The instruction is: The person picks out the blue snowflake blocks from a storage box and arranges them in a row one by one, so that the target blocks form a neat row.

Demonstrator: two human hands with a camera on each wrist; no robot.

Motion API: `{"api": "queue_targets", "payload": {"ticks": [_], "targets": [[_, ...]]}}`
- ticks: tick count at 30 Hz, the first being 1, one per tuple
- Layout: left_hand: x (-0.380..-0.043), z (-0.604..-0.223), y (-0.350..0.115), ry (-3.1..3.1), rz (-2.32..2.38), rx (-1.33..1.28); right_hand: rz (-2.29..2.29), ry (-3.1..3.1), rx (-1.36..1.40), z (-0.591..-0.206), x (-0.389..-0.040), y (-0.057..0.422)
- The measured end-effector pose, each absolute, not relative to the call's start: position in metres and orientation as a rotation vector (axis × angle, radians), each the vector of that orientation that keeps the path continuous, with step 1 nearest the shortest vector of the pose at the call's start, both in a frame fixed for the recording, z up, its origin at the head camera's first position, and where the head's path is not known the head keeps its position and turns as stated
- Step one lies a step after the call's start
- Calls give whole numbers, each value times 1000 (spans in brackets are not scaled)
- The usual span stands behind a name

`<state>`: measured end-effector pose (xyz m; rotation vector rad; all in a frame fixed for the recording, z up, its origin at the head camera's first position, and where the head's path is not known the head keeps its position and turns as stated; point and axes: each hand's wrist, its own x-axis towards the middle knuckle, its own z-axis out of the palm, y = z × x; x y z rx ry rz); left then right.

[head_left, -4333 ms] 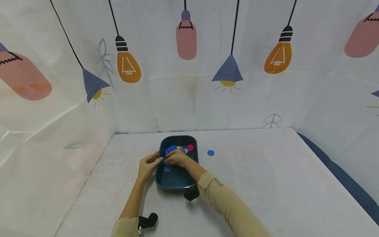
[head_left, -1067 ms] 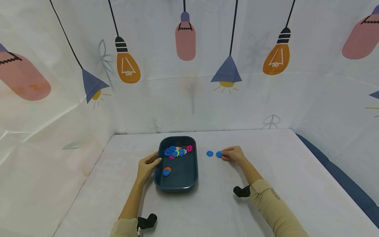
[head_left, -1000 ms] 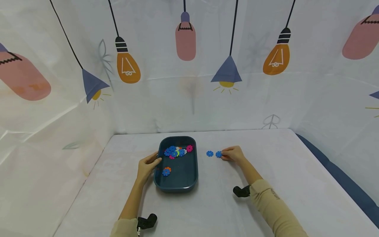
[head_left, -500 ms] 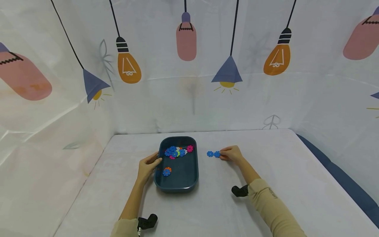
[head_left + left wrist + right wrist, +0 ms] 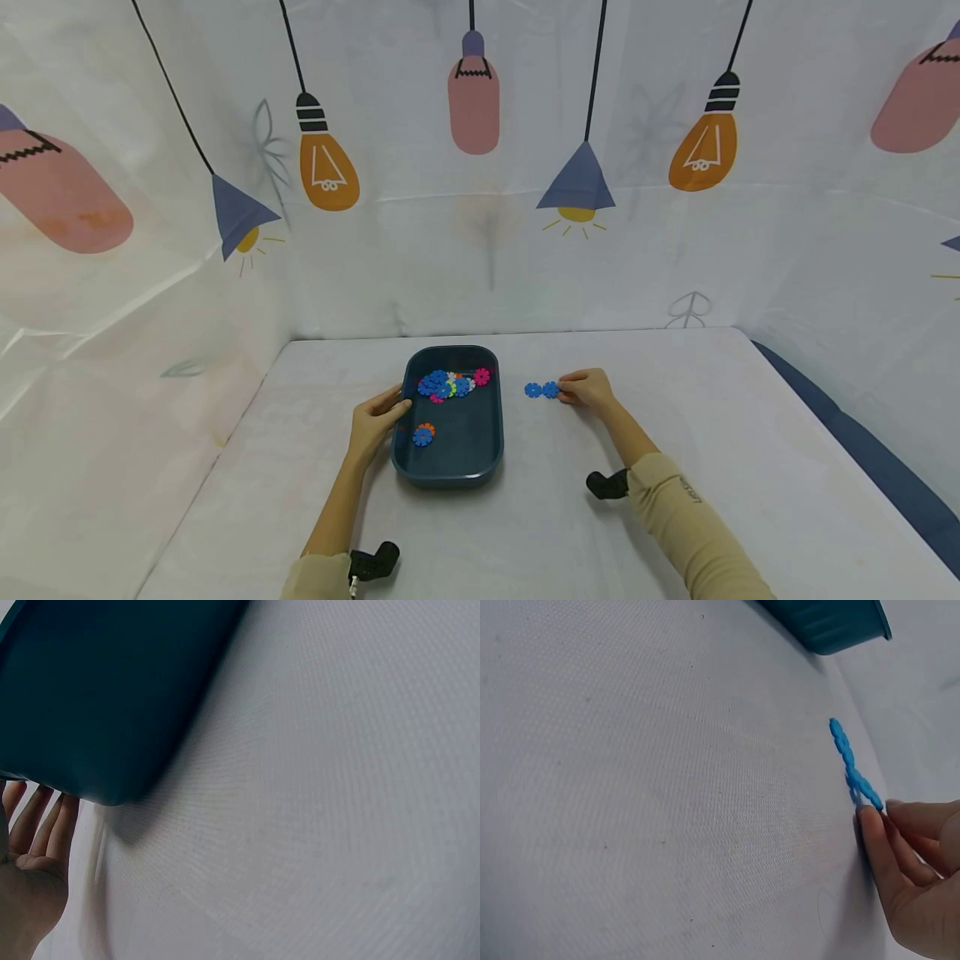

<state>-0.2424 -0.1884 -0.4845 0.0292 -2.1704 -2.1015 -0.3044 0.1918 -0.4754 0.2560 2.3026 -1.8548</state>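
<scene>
One blue piece (image 5: 532, 390) out beside the tray (image 5: 457, 462), seemingly touching a second piece (image 5: 551, 389) pinched in the right hand's (image 5: 588, 389) fingertips. Early stage, probably, with many coloured pieces (image 5: 438, 383) left inside the tray, gripped at its side by the left hand (image 5: 377, 415).

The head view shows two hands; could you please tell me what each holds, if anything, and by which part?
The right hand pinches a blue flower by its edge farther from the tray; the left hand holds the tray by its left side.
</scene>
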Motion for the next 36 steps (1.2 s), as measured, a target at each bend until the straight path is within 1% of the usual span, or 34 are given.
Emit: {"api": "queue_targets", "payload": {"ticks": [6, 12, 17, 24, 29, 36], "targets": [[-243, -485, -188, -2165, -2104, 46, -1799, 2416, 209, -472, -300, 194], [-244, -486, -188, -2186, -2090, 56, -1723, 2473, 174, -461, -298, 194], [-245, -487, -190, -2194, -2083, 65, -1873, 2301, 71, -451, -298, 188], [-244, -487, -189, -2194, -2086, 66, -1966, 2100, -92, -436, -294, 169], [-244, -487, -189, -2199, -2087, 82, -2016, 1964, -152, -423, -292, 150], [-244, -485, -188, -2180, -2100, 80, -1977, 1928, -139, -412, -290, 124]]}}
